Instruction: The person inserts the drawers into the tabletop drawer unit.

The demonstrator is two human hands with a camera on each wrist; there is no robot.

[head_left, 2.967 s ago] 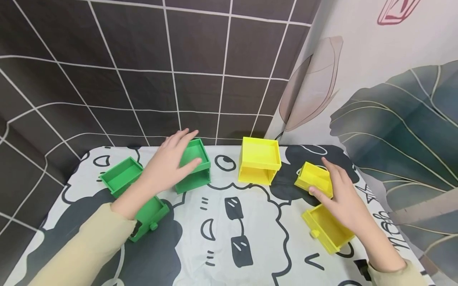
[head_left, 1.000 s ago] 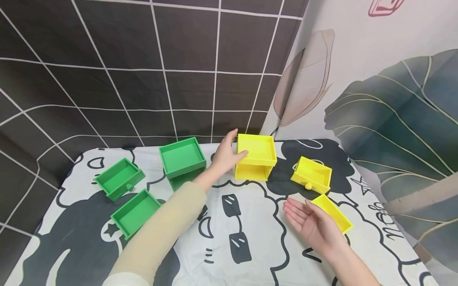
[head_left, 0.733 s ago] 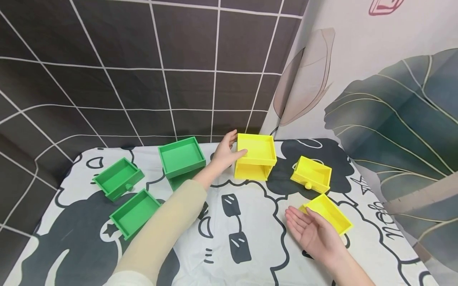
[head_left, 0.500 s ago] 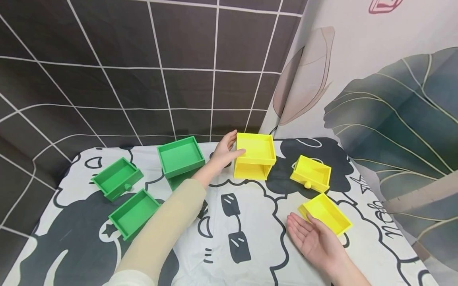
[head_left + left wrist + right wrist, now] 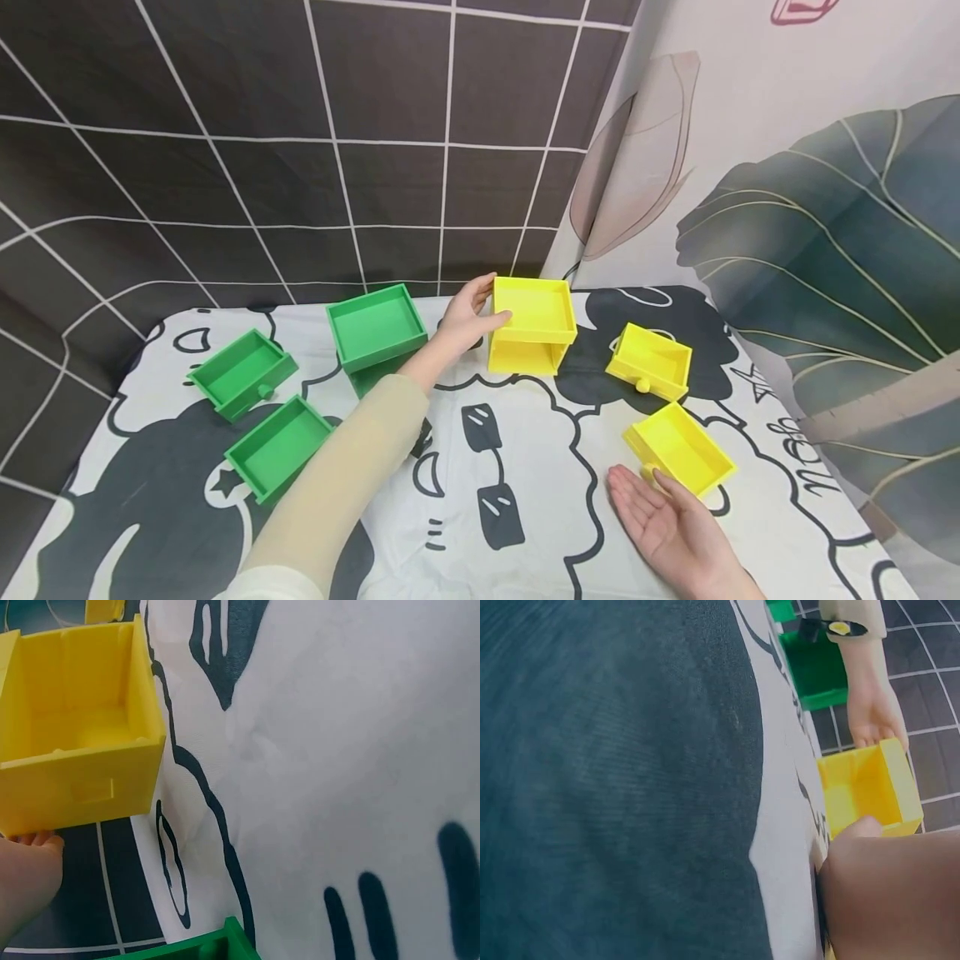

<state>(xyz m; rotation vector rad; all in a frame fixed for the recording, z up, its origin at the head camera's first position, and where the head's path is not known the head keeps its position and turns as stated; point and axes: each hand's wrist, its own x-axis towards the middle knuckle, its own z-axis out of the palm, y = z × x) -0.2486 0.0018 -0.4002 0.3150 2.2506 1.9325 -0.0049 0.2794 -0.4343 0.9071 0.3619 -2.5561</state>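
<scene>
A yellow cabinet frame (image 5: 535,307) with a shallow tray top and a hollow front stands at the back middle. My left hand (image 5: 465,321) touches its left side, thumb at the upper edge and fingers extended toward the back corner. The left wrist view shows those fingers against the yellow wall (image 5: 90,787). Palm up, my right hand (image 5: 671,529) holds nothing. Its fingertips lie close to the knob of the nearer yellow drawer (image 5: 681,450), and its thumb overlaps that drawer's edge in the head view. A second yellow drawer (image 5: 651,362) sits behind it.
Left of the yellow frame stands a green cabinet frame (image 5: 377,325), its front partly hidden by my left arm. Two green drawers, one farther (image 5: 243,371) and one nearer (image 5: 279,448), lie at the left. A dark gridded cloth (image 5: 390,183) hangs behind the table.
My left hand has gone from the green cabinet frame rightward to the yellow one. My right hand has left the yellow drawers, turned palm up and drawn back toward me.
</scene>
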